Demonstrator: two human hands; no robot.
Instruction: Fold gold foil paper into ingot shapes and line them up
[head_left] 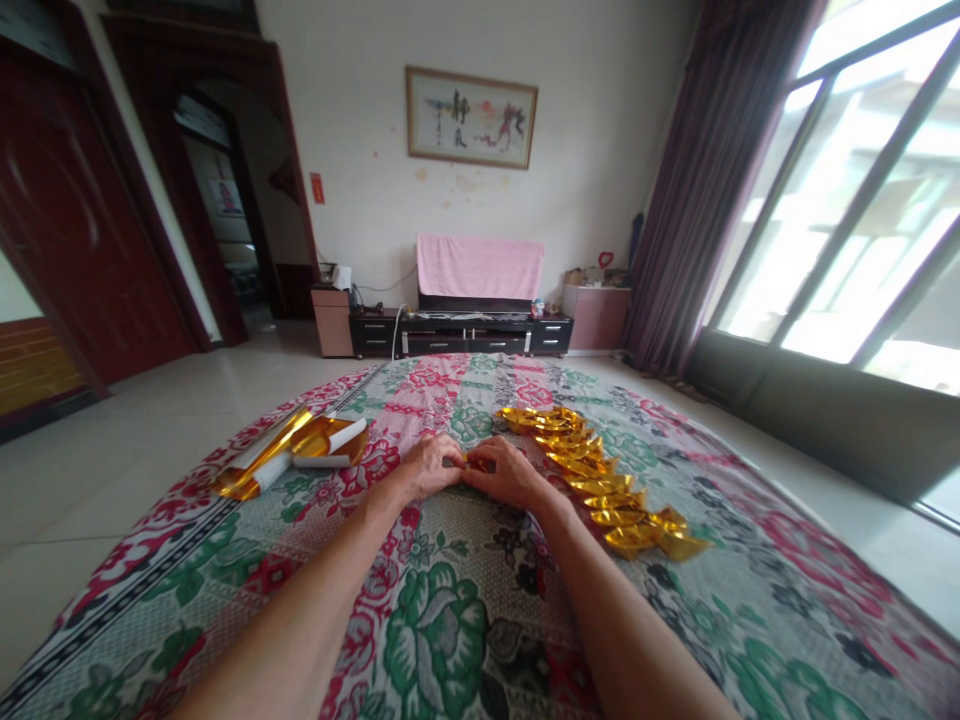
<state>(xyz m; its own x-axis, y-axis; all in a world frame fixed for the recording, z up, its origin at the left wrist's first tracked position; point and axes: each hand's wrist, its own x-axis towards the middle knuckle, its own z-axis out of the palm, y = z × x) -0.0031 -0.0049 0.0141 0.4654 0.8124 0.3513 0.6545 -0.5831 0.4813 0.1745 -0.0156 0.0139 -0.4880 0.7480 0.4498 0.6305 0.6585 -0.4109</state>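
Note:
My left hand [429, 466] and my right hand [504, 470] meet over a flowered cloth [435, 620], fingers curled and pressed together on a small piece of gold foil paper [475, 463]. Only a sliver of the foil shows between the fingertips. To the right of my right hand runs a row of several folded gold foil pieces [600, 480], stretching from the far middle toward the near right. To the left of my left hand lies a stack of flat gold foil sheets [292, 450] with white backing.
The flowered cloth covers a wide low surface. Tiled floor [112, 470] lies to the left, with dark red doors [75, 220]. A low dark TV cabinet [465, 335] with a pink cover stands at the far wall. Large windows [862, 200] and a curtain are at right.

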